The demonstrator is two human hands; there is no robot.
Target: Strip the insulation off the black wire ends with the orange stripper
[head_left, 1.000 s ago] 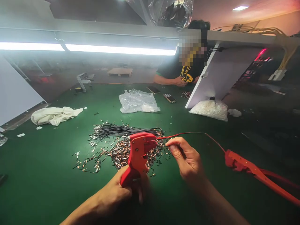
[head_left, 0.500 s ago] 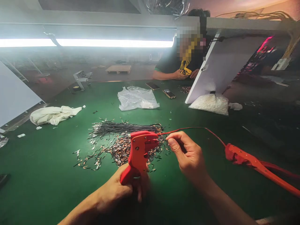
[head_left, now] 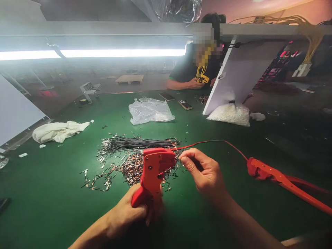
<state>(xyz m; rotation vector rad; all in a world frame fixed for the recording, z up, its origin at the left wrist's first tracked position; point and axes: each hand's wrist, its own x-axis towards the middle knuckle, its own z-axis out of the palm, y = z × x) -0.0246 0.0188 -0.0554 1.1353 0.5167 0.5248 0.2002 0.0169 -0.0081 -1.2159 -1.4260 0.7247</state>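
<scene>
My left hand point(head_left: 133, 209) is wrapped round the handle of a red and orange wire stripper point(head_left: 151, 169), held upright with its jaws to the right. At those jaws my right hand point(head_left: 204, 169) pinches a thin dark wire point(head_left: 180, 158) between thumb and index finger; the wire's tip meets the jaws. Behind the tool lies a bundle of black wires point(head_left: 137, 143), and below it a heap of short black and copper pieces point(head_left: 132, 169). A red strand point(head_left: 223, 140) runs from near the jaws to a second red tool point(head_left: 275, 173) on the right.
Further back lie a clear plastic bag point(head_left: 150, 110), two phones point(head_left: 185, 104) and a tied white bag point(head_left: 229, 114). A white cloth point(head_left: 59, 131) is at the left. Across the green table point(head_left: 52, 207), a person point(head_left: 181, 74) holds a yellow tool.
The stripper's jaws and my right hand's fingertips have come closer together, and the wire now reaches the jaws. The whole view has shifted slightly.
</scene>
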